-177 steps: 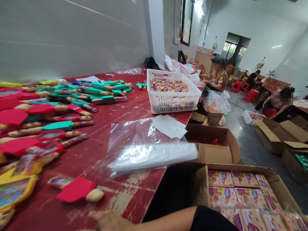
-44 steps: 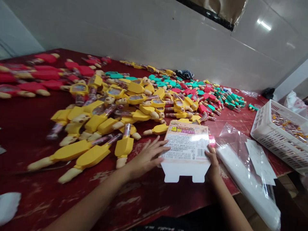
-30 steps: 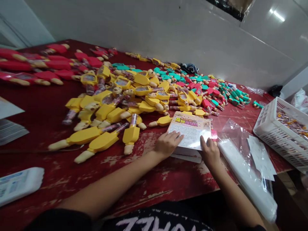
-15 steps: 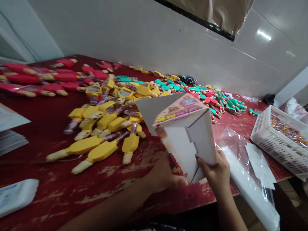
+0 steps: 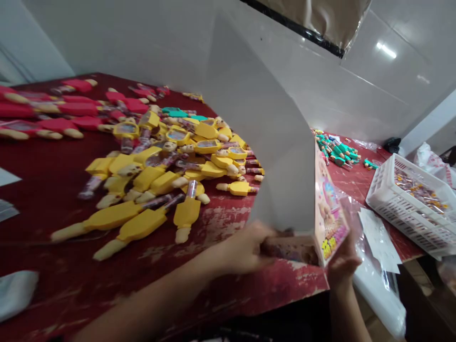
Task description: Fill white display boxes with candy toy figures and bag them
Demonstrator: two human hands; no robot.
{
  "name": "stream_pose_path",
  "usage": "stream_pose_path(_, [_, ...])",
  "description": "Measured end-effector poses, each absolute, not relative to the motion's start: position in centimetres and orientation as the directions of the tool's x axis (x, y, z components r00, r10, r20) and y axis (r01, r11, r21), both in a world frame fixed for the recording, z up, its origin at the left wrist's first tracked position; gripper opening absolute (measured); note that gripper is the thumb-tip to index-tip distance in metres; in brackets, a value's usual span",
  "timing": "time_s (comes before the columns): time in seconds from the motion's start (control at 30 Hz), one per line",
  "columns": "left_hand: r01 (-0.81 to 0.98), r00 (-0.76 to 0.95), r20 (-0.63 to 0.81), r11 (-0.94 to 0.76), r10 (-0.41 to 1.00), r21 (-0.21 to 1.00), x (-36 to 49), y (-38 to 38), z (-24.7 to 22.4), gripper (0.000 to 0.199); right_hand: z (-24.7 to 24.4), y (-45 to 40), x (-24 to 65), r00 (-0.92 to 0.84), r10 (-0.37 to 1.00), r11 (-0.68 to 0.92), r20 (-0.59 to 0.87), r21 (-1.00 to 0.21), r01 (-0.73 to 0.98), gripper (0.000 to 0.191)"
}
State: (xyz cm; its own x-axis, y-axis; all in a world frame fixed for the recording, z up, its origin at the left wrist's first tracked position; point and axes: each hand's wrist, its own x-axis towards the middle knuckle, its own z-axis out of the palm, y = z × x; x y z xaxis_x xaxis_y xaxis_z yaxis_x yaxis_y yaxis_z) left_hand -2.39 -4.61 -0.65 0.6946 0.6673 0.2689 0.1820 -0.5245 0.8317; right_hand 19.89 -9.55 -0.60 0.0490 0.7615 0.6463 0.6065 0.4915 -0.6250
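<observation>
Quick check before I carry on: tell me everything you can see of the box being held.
The box looks like thin paperboard. A tall, plain grey-white panel with a curved outer edge stands up from it, uncovered. The right side is printed pink, with bright yellow and magenta lettering; a narrow brownish strip runs along the bottom. It is tilted, near the front edge of the red table; whether it touches the table is unclear. The left grip holds the bottom strip, the right grip the printed side.
</observation>
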Motion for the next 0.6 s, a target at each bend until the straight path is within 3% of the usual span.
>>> stream_pose_path(0.1, [0.565, 0.730, 0.102, -0.680, 0.676, 0.466, -1.4, -3.3, -3.7, 0.035, 1.0, -7.9, 20.4, 0.212, 0.555, 0.498, 0.804, -0.526, 0.689, 0.063])
stream_pose_path(0.17, [0.646, 0.730, 0.018, -0.699, 0.683, 0.306, -0.8, -3.1, -6.5, 0.037, 1.9, -5.8, 20.3, 0.166, 0.577, 0.461, 0.800, -0.486, 0.742, 0.075])
stream_pose_path(0.23, [0.664, 0.731, -0.021, -0.703, 0.682, 0.255, -0.2, -3.3, -9.4, 0.032, 2.5, -2.7, 20.3, 0.151, 0.675, 0.419, 0.722, -0.544, 0.727, 0.080])
stream_pose_path(0.37, [0.711, 0.688, -0.017, -0.670, 0.725, 0.215, 1.1, -3.7, -13.4, 0.073, 3.3, 4.3, 20.6, 0.232, 0.820, 0.303, 0.523, -0.741, 0.600, 0.062])
stream_pose_path(0.5, [0.772, 0.610, 0.058, -0.609, 0.791, 0.182, 2.1, -3.5, -15.0, 0.044, 3.1, 8.7, 21.1, 0.160, 0.979, 0.057, 0.124, -0.926, 0.373, 0.046])
stream_pose_path(0.6, [0.790, 0.584, 0.103, -0.593, 0.805, 0.154, 2.3, -3.4, -15.6, 0.039, 1.6, 9.9, 21.7, 0.016, 0.984, -0.177, -0.180, -0.947, 0.266, 0.042])
